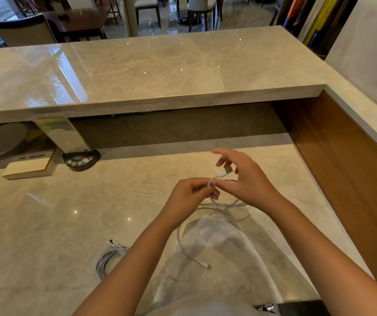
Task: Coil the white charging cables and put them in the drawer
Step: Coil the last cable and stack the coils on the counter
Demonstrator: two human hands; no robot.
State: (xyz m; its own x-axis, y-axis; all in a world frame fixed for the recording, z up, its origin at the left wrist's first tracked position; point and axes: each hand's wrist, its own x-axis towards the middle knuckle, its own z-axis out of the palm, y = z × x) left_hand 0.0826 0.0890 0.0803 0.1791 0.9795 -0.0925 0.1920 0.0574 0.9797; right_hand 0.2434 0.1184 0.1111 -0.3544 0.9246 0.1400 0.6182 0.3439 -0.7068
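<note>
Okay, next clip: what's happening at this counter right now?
A person is coiling a white charging cable above a marble desk. The left hand pinches the cable near its USB plug, while the right hand holds it beside the plug. The cable's far end trails loose on the desk. A second cable lies already coiled on the desk to the left. No drawer is visible in this view, so nothing is put away yet.

bare forearms, no sleeves, pale garment
</note>
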